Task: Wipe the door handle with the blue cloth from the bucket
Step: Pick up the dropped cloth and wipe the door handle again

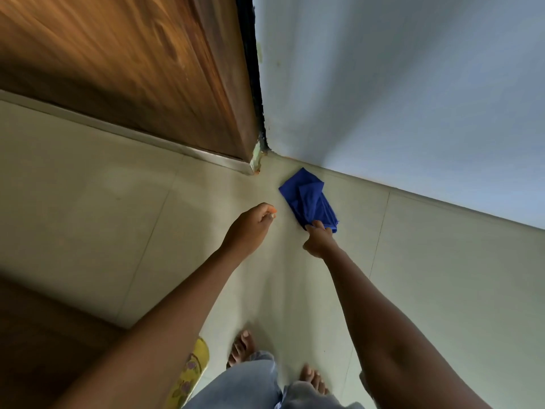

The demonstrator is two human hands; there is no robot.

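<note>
A crumpled blue cloth (pixel 308 199) hangs over the pale tiled floor near the corner where the wooden door (pixel 132 69) meets the light blue wall. My right hand (pixel 320 239) pinches the cloth's lower edge between its fingers. To the left, my left hand (pixel 253 227) is loosely curled and holds nothing. No door handle and no bucket are in view.
A metal threshold strip (pixel 165 143) runs along the door's bottom edge. My bare feet (pixel 314 379) stand on the tiles below, with a yellow slipper (pixel 190 376) beside them. The light blue wall (pixel 413 84) fills the right side.
</note>
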